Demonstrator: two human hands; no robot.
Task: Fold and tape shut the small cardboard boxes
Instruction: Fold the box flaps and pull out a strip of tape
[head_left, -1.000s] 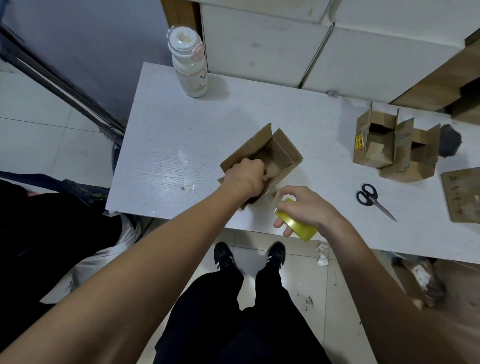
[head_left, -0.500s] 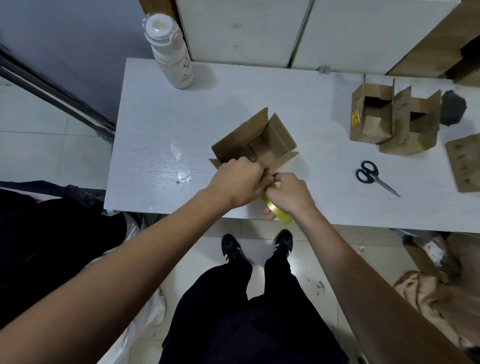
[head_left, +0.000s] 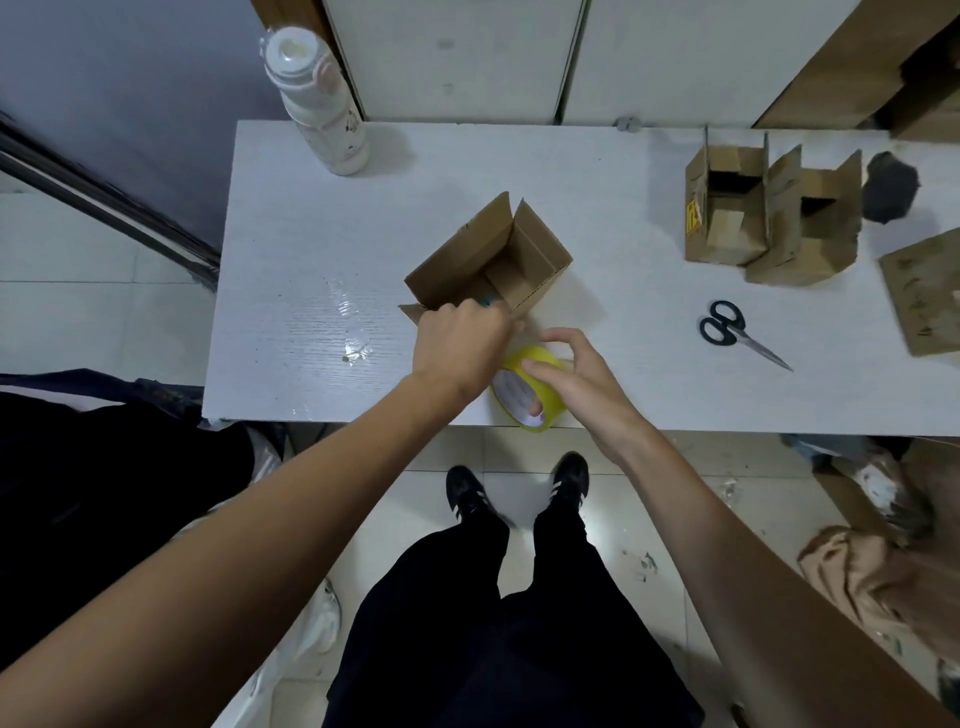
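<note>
A small cardboard box (head_left: 511, 254) lies on its side on the white table (head_left: 311, 234), its open flaps facing up and away. My left hand (head_left: 462, 343) grips the box's near edge with curled fingers. Just right of it, my right hand (head_left: 571, 374) holds a yellow tape roll (head_left: 530, 389) at the table's front edge, fingers curled over its rim. Whether a strip runs from the roll to the box is hidden by my left hand.
Two open small boxes (head_left: 769, 228) stand at the back right, with black scissors (head_left: 732, 332) in front of them and a flat cardboard piece (head_left: 924, 291) at the right edge. A white bottle (head_left: 322, 104) stands at the back left. A dark lump (head_left: 888, 187) sits behind the boxes.
My right hand has drawn the tape roll a little away from the box toward the table's front edge. My left hand stays gripping the box.
</note>
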